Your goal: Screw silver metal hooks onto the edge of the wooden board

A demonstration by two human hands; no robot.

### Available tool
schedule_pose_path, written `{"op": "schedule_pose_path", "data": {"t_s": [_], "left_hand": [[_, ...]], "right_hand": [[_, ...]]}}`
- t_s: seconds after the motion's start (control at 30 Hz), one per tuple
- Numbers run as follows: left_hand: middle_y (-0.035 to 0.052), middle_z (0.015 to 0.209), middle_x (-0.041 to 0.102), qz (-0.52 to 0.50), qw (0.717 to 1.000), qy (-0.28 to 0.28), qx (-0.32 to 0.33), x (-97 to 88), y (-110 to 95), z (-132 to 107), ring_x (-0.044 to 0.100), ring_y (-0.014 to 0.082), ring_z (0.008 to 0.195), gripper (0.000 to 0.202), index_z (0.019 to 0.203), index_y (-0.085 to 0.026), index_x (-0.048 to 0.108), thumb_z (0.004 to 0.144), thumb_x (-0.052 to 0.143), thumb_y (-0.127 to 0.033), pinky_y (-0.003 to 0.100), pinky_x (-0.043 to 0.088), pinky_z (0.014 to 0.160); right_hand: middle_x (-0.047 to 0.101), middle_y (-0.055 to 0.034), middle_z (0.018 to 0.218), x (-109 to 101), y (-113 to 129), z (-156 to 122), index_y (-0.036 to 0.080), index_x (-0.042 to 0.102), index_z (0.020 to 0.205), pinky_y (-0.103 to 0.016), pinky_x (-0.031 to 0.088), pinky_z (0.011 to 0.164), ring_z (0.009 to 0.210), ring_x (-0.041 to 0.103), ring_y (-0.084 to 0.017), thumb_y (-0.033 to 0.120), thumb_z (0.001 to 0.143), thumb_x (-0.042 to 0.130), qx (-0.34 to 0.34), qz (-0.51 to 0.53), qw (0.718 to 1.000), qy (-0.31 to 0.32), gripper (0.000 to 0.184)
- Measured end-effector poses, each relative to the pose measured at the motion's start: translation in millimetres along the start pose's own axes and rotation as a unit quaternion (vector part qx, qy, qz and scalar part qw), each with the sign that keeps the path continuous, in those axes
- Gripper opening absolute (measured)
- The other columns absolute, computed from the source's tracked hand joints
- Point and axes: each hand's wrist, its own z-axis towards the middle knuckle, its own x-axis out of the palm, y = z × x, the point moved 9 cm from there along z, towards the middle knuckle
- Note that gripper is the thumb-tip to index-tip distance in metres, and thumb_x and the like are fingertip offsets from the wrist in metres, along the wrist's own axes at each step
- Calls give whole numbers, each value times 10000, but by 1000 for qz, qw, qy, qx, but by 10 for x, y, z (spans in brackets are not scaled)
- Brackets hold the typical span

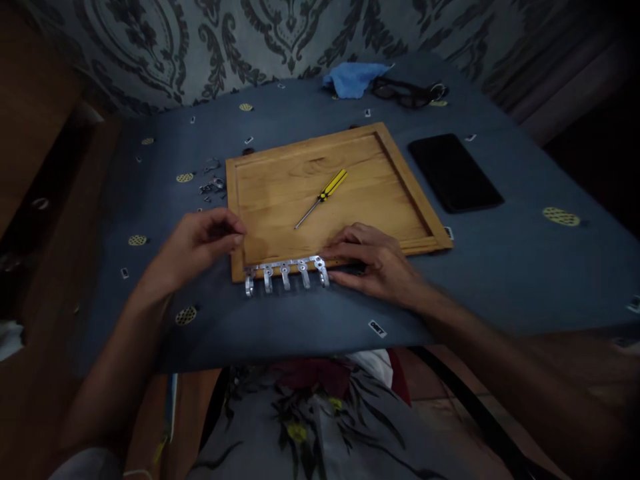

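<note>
A metal hook rail (286,268) with several hooks lies along the near edge of a wooden board (345,220) with a raised rim. My right hand (373,263) grips the rail's right end between thumb and fingers, resting on the board's edge. Over the board's left rim hovers my left hand (205,243), its thumb and forefinger drawn together; whatever may be between them is too small to make out. A yellow-and-black screwdriver (331,188) lies on the board, its tip pointing toward me.
Left of the board lie small metal hooks and screws (213,185) on the blue tablecloth (310,333). A black phone (455,172) rests to the right. Behind are a blue cloth (354,80) and dark glasses (407,92). A patterned wall (185,50) borders the table's far side.
</note>
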Motion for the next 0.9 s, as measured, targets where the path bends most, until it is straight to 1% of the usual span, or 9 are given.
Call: {"op": "schedule_pose_path", "data": {"t_s": [0.07,0.2,0.33,0.43,0.5,0.6,0.7,0.8,0.9], "left_hand": [[-10,729,627,-63,996,48,43,239,-156,73,576,114,665,157,833,-173,657,758,703,-303,232,488,649],[-25,711,616,-105,984,123,68,688,-324,209,550,85,631,124,823,-152,663,763,712,-248,183,428,580],[-23,689,639,-102,977,162,94,966,-428,287,574,94,649,41,803,-147,683,775,673,-175,186,443,609],[5,783,722,-93,975,172,107,1043,-457,299,641,118,726,105,856,-148,743,789,663,-148,211,488,683],[14,816,744,-78,975,174,115,1061,-467,294,651,118,734,135,871,-148,770,786,666,-138,213,483,688],[-5,748,713,-69,974,179,119,1084,-467,283,615,103,671,110,827,-154,768,780,670,-136,198,440,625],[-23,698,673,-81,973,186,109,1114,-449,274,577,94,640,77,789,-160,739,779,666,-138,187,414,596],[-24,694,667,-91,974,187,89,1133,-405,272,561,93,634,68,795,-158,731,786,666,-145,188,412,597],[-13,720,690,-97,975,181,85,1131,-378,273,588,100,672,67,804,-154,739,789,675,-141,191,432,625]], "right_hand": [[709,-69,970,0,-6,-4,246,777,1118,-382,505,806,931,651,-227,480,991,638,3,0,1000,2,300],[703,-77,980,0,-9,-8,235,776,1122,-382,493,805,936,647,-230,498,992,630,4,-2,1000,4,328],[696,-68,966,9,-8,-8,243,778,1108,-378,480,793,922,638,-228,484,992,633,2,-3,1000,8,304],[695,-63,959,14,-14,-10,243,772,1106,-372,472,785,922,635,-227,471,987,646,1,-6,1000,6,286],[694,-72,968,13,-20,-13,228,769,1081,-371,466,782,924,633,-228,471,988,646,2,-8,1000,3,287],[695,-72,965,14,-20,-17,226,767,1041,-370,463,782,915,630,-223,488,991,638,1,-7,1000,4,296],[689,-66,946,2,1,-18,228,766,1058,-367,464,778,902,626,-220,497,997,628,-5,-4,1000,3,309],[678,-69,940,-19,25,-19,222,769,1091,-365,460,762,891,618,-218,482,1008,616,-14,-9,1000,-5,313],[681,-69,947,-18,26,-20,227,773,1097,-369,463,761,891,619,-218,481,1013,606,-13,-16,1000,-5,316]]}}
